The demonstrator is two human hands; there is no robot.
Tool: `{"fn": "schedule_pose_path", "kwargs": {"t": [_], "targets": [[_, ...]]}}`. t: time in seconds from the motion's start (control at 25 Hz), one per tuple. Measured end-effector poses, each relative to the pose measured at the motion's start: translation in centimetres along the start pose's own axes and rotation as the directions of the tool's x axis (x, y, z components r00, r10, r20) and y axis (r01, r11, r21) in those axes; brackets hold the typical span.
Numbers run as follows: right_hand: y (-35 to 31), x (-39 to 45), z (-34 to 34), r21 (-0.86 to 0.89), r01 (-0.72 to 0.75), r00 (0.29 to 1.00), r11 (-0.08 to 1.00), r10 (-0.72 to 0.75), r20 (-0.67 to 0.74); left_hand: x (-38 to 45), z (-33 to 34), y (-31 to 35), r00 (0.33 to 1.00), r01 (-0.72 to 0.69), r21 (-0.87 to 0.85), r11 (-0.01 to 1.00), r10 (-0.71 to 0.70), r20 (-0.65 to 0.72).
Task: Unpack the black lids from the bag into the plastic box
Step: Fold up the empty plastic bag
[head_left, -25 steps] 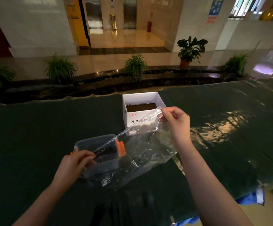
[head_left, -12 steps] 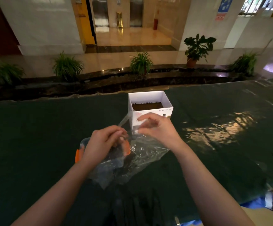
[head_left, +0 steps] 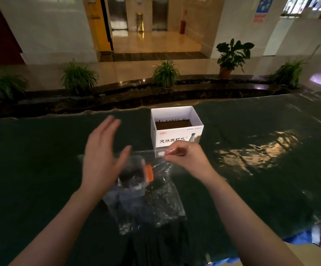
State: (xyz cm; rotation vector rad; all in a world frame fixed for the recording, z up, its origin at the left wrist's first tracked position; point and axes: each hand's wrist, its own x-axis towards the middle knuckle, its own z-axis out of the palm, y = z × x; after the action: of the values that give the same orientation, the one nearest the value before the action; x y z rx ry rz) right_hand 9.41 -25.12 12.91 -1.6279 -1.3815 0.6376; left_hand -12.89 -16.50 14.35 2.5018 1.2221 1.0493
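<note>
Dark green cloth point(head_left: 40, 169) covers the whole table, wrinkled and glossy toward the right, with a lobby floor and potted plants beyond its far edge. At the middle of the surface, close to my near edge, lies the clear plastic bag point(head_left: 155, 204), crumpled over the plastic box point(head_left: 134, 177), whose orange clasp point(head_left: 149, 172) shows through the film. A dark patch inside the box may be black lids, but blur and film keep me from telling whether they sit in the box, the bag, or both.

My left hand point(head_left: 102, 158) is open, fingers spread, hovering over the box's left side and gripping nothing. My right hand point(head_left: 186, 158) is pinched closed on the bag's upper rim, just in front of the white cardboard carton point(head_left: 177, 131) standing toward the far edge.

I judge the bag as nearly weightless, limp and slick; it will cling, slide and fold on itself, so the rim is the only sound hold, one hand at each side of the mouth. Lids would likely be light and stiff, easy to tip out. The box looks light enough to skid on the cloth, so it wants steadying.

Open room lies left and right on the cloth; the carton crowds the far side, and the near edge is close.
</note>
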Motion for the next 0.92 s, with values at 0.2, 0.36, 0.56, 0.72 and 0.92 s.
{"fn": "schedule_pose_path", "kwargs": {"t": [0.2, 0.36, 0.56, 0.72, 0.92], "targets": [[-2.2, 0.4, 3.4, 0.027, 0.096, 0.994, 0.995, -0.094, -0.047, 0.9, 1.6, 2.4, 0.926, -0.061, -0.202, 0.977, 0.131, 0.353], [0.8, -0.2, 1.5, 0.193, -0.138, 0.955, 0.971, 0.079, 0.285, 0.7, 0.8, 0.7, 0.97, -0.08, -0.28, 0.957, 0.139, 0.198], [5.7, -0.9, 1.4, -0.229, -0.128, 0.965, 0.965, 0.175, 0.196, 0.4, -0.5, -0.9, 0.976, 0.122, -0.395, 0.911, -0.038, 0.214], [6.3, -0.9, 1.1, -0.191, -0.148, 0.984, 0.97, 0.163, 0.067, 0.3, -1.6, -2.1, 0.979, 0.165, -0.458, 0.874, -0.09, 0.182], [6.2, -0.6, -0.1, -0.213, -0.138, 0.989, 0.967, 0.147, 0.025, 0.0, -2.0, -3.9, 0.973, 0.231, -0.508, 0.83, -0.192, 0.129]]}}
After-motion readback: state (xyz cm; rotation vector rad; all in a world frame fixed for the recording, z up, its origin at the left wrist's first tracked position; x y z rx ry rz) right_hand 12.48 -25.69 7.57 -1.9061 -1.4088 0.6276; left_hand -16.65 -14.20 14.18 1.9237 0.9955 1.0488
